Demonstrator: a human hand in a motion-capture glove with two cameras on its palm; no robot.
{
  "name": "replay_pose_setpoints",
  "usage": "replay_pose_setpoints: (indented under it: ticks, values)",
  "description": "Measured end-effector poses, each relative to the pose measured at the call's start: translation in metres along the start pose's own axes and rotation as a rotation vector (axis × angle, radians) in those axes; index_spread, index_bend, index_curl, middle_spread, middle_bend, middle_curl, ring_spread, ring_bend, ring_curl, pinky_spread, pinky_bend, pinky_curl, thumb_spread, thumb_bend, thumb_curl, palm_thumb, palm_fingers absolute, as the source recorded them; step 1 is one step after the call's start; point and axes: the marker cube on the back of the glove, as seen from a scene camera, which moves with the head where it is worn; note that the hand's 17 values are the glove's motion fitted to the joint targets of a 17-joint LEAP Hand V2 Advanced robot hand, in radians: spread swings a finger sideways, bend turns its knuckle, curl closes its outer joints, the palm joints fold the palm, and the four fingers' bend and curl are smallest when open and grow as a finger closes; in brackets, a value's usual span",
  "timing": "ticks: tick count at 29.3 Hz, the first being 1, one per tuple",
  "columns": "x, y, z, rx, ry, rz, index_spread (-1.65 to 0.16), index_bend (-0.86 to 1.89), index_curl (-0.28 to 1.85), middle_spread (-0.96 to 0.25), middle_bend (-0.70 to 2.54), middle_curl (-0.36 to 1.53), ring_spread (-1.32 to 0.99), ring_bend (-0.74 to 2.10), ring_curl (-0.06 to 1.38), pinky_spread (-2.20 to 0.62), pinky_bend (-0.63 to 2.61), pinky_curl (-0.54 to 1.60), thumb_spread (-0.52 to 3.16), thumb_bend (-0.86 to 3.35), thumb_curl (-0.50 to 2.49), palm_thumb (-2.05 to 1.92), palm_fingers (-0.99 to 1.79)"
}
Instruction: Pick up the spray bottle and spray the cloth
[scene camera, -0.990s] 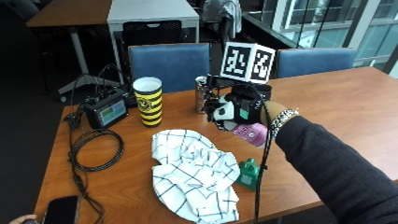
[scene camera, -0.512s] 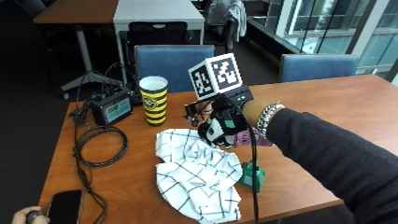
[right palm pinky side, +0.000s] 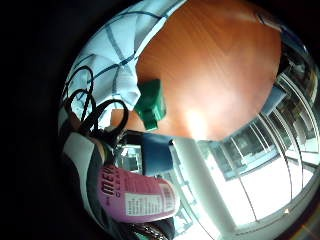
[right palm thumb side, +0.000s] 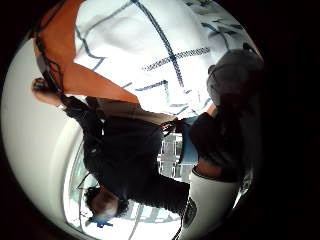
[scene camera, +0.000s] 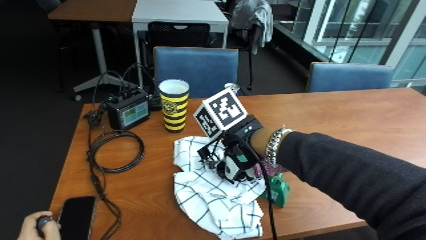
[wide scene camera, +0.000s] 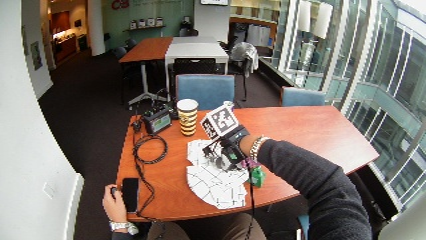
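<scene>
- Outside view: your gloved right hand (scene camera: 236, 159) had swung from beside the striped cup (scene camera: 174, 105) down over the checked cloth (scene camera: 216, 200), carrying the spray bottle (scene camera: 271, 162), mostly hidden behind the glove. That placed you, I judged, ready to spray.
- Little-finger palm view: the bottle's pink label (right palm pinky side: 137, 196) sat against your palm, so your fingers looked clamped round it; a green object (right palm pinky side: 151, 104) lay just beside the cloth's edge.
- Thumb palm view: the cloth (right palm thumb side: 150, 55) filled the space beneath your hand.
- Wide view: nothing further showed.
</scene>
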Motion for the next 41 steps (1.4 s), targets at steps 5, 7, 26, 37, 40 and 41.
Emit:
replay_pose_setpoints:
  ticks: [5,7,26,37,40,41]
  values:
    - [-0.001,-0.006,0.004,-0.013,-0.019,-0.013,-0.29,0.29,0.66,-0.20,0.44,0.55,-0.18,0.67,0.47,-0.28,0.51,0.39,0.65,-0.02,0.77,0.86,1.36]
    - [0.000,-0.006,0.001,0.000,-0.027,-0.019,-0.29,0.30,0.66,-0.20,0.45,0.55,-0.18,0.65,0.47,-0.28,0.52,0.39,0.65,-0.02,0.77,0.87,1.35]
    - [-0.044,0.026,-0.064,0.450,-0.354,-0.418,-0.29,0.29,0.68,-0.19,0.47,0.56,-0.16,0.62,0.46,-0.28,0.54,0.40,0.65,-0.02,0.81,0.86,1.34]
    - [-0.093,0.014,-0.102,0.760,-0.748,-0.727,-0.28,0.23,0.68,-0.19,0.47,0.56,-0.13,0.62,0.47,-0.26,0.55,0.41,0.71,-0.02,0.82,0.88,1.30]
    - [-0.112,0.005,-0.110,0.807,-0.823,-0.784,-0.29,0.21,0.68,-0.19,0.47,0.56,-0.13,0.62,0.47,-0.25,0.53,0.40,0.74,-0.02,0.82,0.87,1.28]
    - [-0.117,0.002,-0.112,0.820,-0.845,-0.801,-0.28,0.20,0.68,-0.19,0.47,0.56,-0.12,0.62,0.46,-0.25,0.53,0.40,0.75,-0.01,0.82,0.88,1.28]
